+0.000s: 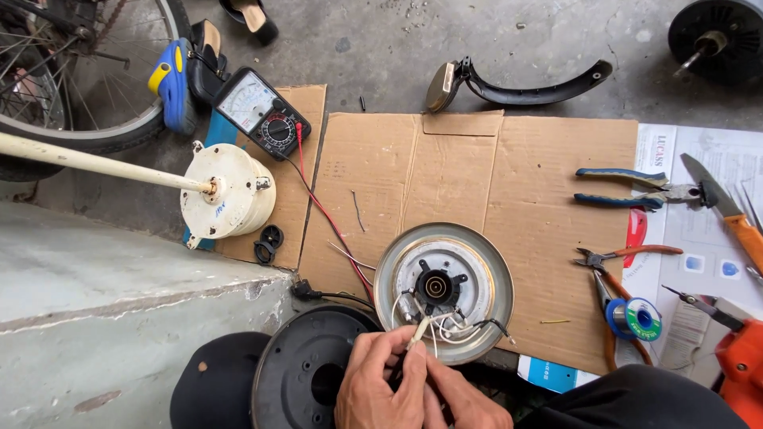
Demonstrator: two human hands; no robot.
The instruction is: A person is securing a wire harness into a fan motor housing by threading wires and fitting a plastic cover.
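Observation:
A round metal fan motor (443, 287) with a black hub lies on flattened cardboard (477, 183). White and black wires (445, 324) come out of its near side. My left hand (380, 385) pinches the ends of these wires between thumb and fingers at the motor's near edge. My right hand (465, 401) sits just under and beside it, fingers closed against the same wire bundle. A black round motor cover (306, 369) lies to the left of my hands.
An analog multimeter (261, 111) with red and black leads lies at the back left, beside a white motor (225, 191) on a pale rod. Blue-handled pliers (632, 188), orange pliers (624, 262), a solder spool (636, 318), a knife (727, 210) lie right. A bicycle wheel (79, 71) stands far left.

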